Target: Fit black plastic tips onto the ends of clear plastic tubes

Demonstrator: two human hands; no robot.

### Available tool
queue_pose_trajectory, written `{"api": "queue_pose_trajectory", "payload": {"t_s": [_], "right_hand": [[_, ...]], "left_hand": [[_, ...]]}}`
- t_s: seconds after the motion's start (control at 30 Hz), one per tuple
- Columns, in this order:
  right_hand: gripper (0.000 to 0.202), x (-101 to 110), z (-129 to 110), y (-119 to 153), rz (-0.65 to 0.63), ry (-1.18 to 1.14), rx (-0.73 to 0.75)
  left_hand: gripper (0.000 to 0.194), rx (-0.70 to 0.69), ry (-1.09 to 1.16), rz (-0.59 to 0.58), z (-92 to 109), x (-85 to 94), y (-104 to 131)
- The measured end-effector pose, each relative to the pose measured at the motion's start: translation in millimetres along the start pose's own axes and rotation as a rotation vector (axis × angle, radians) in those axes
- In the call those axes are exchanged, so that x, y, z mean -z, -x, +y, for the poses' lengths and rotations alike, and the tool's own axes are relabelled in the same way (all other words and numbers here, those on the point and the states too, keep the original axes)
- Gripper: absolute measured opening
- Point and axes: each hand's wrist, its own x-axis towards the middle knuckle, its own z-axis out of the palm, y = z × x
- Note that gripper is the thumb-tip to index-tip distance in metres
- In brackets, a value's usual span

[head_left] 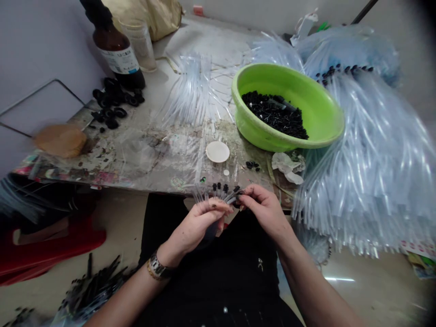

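My left hand (pixel 197 222) is closed around a fanned bunch of clear plastic tubes (pixel 199 195) just over the table's front edge. Several of these tubes carry black fittings (pixel 220 186) on their upper ends; others on the left side have bare ends. My right hand (pixel 265 211) pinches at the rightmost tube end, where a black fitting is partly hidden by the fingers. Just beyond the hands lie a small white dish (pixel 218 152) and a little heap of black fittings (pixel 252 165).
A green basin (pixel 289 142) holds many small black parts. Large bundles of clear tubes (pixel 368 150) hang over the right side, and loose tubes (pixel 194 91) lie mid-table. At the left are a brown bottle (pixel 119 56), black rings (pixel 111 102) and a red stool (pixel 68 250).
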Motion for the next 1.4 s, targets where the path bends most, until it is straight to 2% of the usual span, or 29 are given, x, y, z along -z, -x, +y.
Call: {"api": "queue_pose_trajectory", "payload": {"t_s": [0.13, 0.3, 0.37, 0.53, 0.6, 0.7, 0.83, 1.0, 1.13, 1.23, 1.33, 1.4], "right_hand": [[0.008, -1, 1, -1, 0.033, 0.049, 0.060], [0.015, 1, -6, 3, 0.217, 0.285, 0.278], [0.015, -1, -13, 8, 0.186, 0.323, 0.336], [0.017, -16, -30, 16, -0.024, 0.281, 0.419], [0.009, -22, -33, 16, -0.064, 0.263, 0.421], [0.011, -24, -32, 12, -0.049, 0.252, 0.399], [0.010, -18, -27, 7, -0.003, 0.232, 0.307], [0.013, -14, -20, 5, -0.016, 0.112, 0.151], [0.011, -10, -17, 5, -0.033, 0.110, 0.148], [0.009, 5, -14, -2, 0.063, 0.207, 0.213], [0.008, 29, -8, -18, 0.263, 0.460, 0.371], [0.012, 44, -3, -31, 0.313, 0.639, 0.435]], "left_hand": [[0.018, 0.032, -0.156, -0.026, -1, 1.0, -2], [0.018, 0.069, -0.176, 0.068, 0, -1.9, -5], [0.017, 0.069, -0.209, 0.074, 1, -3.8, -6], [0.014, 0.065, -0.226, 0.051, -5, -7.3, -6], [0.014, 0.068, -0.229, 0.060, -7, -7.4, -5], [0.011, 0.077, -0.186, 0.061, -6, -6.4, -4], [0.012, 0.112, -0.061, 0.044, -1, -4.6, -4], [0.019, 0.117, -0.040, 0.040, 0, -4.8, -4], [0.024, 0.103, -0.087, 0.070, 0, -5.3, -5], [0.025, 0.115, -0.153, 0.107, 0, -4.0, -5], [0.027, 0.114, -0.196, 0.144, 0, -2.6, -5], [0.027, 0.105, -0.203, 0.163, 0, -2.5, -4]]}}
